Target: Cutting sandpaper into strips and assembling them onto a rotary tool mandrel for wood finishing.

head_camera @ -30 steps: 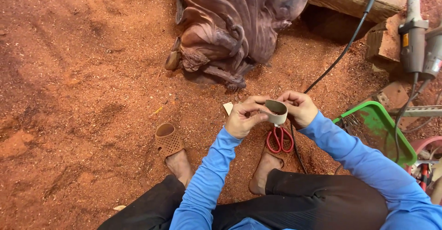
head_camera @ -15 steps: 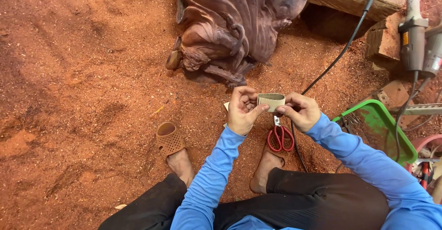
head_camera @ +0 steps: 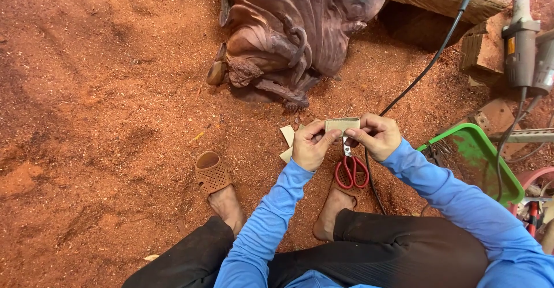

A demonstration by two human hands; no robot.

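Where sawdust floor [head_camera: 104, 92] spreads, a carving [head_camera: 294, 34] lies.

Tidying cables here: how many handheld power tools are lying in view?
2, side by side at the right edge: a white-and-grey rotary grinder and a grey tool partly cut off by the frame. Others may lie beyond.

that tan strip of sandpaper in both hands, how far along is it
Done: pale offcuts already lie on the red sawdust floor. In hand: left hand and right hand pinch the tan strip of sandpaper, bent flat between them. Left: red-handled scissors lie unused below; the dark carved wooden sculpture sits untouched.
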